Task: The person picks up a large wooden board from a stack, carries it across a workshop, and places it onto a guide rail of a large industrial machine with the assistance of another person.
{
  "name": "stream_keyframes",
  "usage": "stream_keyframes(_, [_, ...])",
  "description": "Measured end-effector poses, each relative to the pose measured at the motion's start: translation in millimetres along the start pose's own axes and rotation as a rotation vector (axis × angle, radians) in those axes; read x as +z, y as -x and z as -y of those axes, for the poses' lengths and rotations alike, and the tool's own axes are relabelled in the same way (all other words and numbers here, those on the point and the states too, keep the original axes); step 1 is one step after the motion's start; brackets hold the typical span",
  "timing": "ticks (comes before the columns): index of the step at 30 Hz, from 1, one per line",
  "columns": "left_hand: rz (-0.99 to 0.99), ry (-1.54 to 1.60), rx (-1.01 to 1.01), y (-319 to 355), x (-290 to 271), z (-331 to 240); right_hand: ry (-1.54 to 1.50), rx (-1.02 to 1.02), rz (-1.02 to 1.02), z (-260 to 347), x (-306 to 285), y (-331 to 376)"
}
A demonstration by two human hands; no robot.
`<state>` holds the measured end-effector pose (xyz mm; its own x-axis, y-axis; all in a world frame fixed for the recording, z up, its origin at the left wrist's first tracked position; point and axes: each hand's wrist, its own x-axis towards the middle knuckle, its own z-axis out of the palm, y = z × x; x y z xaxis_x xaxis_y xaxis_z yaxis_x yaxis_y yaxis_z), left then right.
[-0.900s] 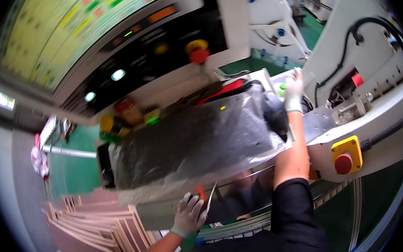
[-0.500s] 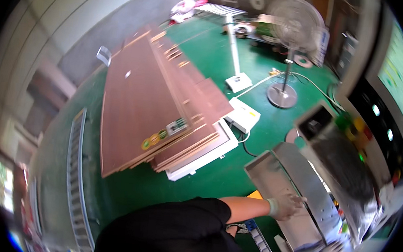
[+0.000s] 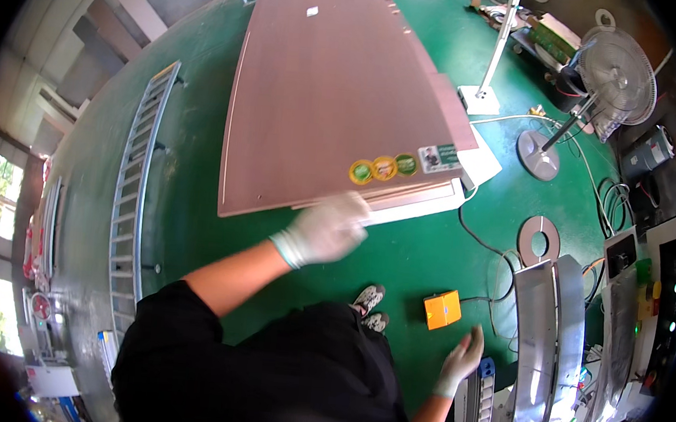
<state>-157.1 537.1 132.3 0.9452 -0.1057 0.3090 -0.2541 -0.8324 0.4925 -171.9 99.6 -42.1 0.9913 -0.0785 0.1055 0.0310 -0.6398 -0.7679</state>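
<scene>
Brown boards (one stack), one gloved hand

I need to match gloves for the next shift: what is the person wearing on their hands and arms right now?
Both hands wear light, whitish knit work gloves. The left hand glove has a ribbed cuff with a greenish edge at the wrist; the right hand glove looks the same kind, its cuff less clear. Forearms are bare below short black sleeves of a black shirt. No markings show.

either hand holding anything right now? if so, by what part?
Left hand reaches the near edge of the top brown panel on the stack; blur hides whether it grips. Right hand is open, holding nothing, near the orange box.
</scene>
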Motion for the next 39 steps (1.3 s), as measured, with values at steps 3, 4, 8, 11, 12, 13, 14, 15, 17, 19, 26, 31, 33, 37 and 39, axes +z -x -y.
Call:
stream_keyframes(3, [-0.364,-0.665,-0.244,47,-83,69,-0.269,0.075,0.297,36,58,-35])
stream_keyframes(4, [-0.406,-0.831,-0.430,89,-95,101,-0.181,0.018,0.401,34,78,-38])
stream_keyframes(8, [-0.425,0.654,-1.447,206,-104,173,-0.201,-0.042,0.600,113,136,-27])
stream_keyframes(11, [-0.295,0.839,-1.435,215,-110,186,-0.444,0.080,0.680,175,172,1])
stream_keyframes(12, [-0.281,0.904,-1.427,207,-112,182,-0.546,0.097,0.703,187,188,11])
stream_keyframes(13, [-0.253,1.102,-1.332,209,-118,187,-0.612,0.127,0.736,210,203,22])
stream_keyframes(14, [-0.210,1.297,-1.231,218,-120,190,-0.675,0.162,0.768,235,215,36])
stream_keyframes(15, [-0.121,1.354,-1.171,222,-123,196,-0.730,0.165,0.795,256,229,51])
stream_keyframes(17, [0.093,1.450,-1.046,224,-133,214,-0.889,0.221,0.823,307,256,80])
stream_keyframes(19, [0.286,1.489,-0.956,219,-135,221,-0.981,0.311,0.839,342,283,105])
stream_keyframes(26, [0.462,1.338,-0.833,231,-123,248,-1.175,0.696,0.407,432,341,141])
stream_keyframes(31, [0.620,1.316,-0.771,250,-130,255,-1.222,0.656,0.194,444,338,182])
stream_keyframes(33, [0.757,1.357,-0.720,268,-136,260,-1.169,0.647,0.095,435,340,213])
stream_keyframes(37, [0.527,1.601,-0.958,294,-167,279,-1.124,0.705,-0.067,423,326,308])
stream_keyframes(39, [0.337,1.686,-1.018,283,-194,325,-1.086,0.706,-0.170,423,320,351])
